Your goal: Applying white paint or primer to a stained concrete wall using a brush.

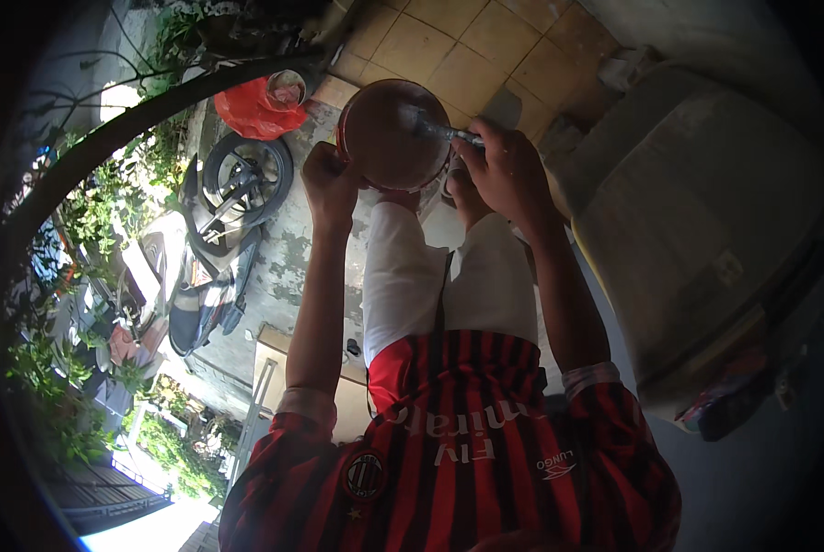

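A round reddish-brown pot (384, 138) is held in front of my knees, its wide circular face turned up toward me. My left hand (330, 184) is closed on its left rim. In my right hand (508, 170), the fingers are wrapped round the handle of a paintbrush (447, 132). The brush's pale, blurred head lies over the pot's broad surface, right of its middle. Whether it touches the surface I cannot tell. Under the pot, its lower side is hidden from me.
Beyond the pot are tan floor tiles (418, 46). Left of it stand a red plastic bag (255, 110) with a can, and a motorcycle's wheel (246, 179) among green plants. A large grey covered piece (706, 221), perhaps a sofa, stands close on the right.
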Demonstrator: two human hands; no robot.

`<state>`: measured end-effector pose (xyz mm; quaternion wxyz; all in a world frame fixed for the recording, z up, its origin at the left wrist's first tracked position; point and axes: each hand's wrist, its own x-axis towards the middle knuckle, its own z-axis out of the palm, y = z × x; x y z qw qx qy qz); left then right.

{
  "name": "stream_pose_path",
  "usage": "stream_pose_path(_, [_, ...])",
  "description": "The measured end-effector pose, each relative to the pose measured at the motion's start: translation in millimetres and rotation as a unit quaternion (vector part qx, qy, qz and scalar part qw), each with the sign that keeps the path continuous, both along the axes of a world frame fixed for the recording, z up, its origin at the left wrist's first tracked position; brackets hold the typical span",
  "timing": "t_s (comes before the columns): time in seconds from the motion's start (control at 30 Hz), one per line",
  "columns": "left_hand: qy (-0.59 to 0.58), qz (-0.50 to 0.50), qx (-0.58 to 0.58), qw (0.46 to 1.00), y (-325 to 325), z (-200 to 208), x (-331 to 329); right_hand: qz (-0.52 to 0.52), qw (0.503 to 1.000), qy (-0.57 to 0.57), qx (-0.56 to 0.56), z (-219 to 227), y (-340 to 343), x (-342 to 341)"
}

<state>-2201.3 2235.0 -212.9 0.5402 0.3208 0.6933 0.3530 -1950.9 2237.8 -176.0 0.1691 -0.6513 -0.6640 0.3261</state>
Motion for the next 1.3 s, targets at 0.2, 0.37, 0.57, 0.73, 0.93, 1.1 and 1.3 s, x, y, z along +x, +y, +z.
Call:
stream_pose_path(0.2, [0.037, -0.103, 0.023, 0.994, 102.6, 1.1, 59.4, -0.090, 0.994, -0.025, -0.059, 24.3, 50.8, 72.1])
stream_pose_path(0.37, [0.006, -0.173, 0.058, 0.983, 160.6, -13.0, 115.6, -0.141, 0.986, -0.044, -0.077, 24.6, 74.0, 132.0])
stream_pose_path(0.57, [-0.028, -0.156, 0.015, 0.987, 190.7, -60.5, 183.9, -0.143, 0.989, -0.016, -0.034, -41.7, 98.5, 171.8])
stream_pose_path(0.73, [0.001, -0.169, -0.009, 0.985, 217.5, -133.8, 223.5, -0.122, 0.990, -0.035, -0.052, -122.5, 131.7, 187.6])
stream_pose_path(0.93, [0.012, -0.162, -0.019, 0.986, 229.0, -254.1, 258.3, -0.044, 0.979, -0.129, -0.151, -230.8, 164.1, 200.6])
stream_pose_path(1.1, [-0.016, -0.179, -0.030, 0.983, 241.5, -342.8, 292.1, -0.100, 0.967, -0.169, -0.161, -321.9, 176.7, 207.6])
stream_pose_path(1.3, [-0.157, -0.171, -0.039, 0.972, 253.7, -452.0, 295.3, -0.117, 0.970, -0.182, -0.108, -387.0, 183.3, 216.1])
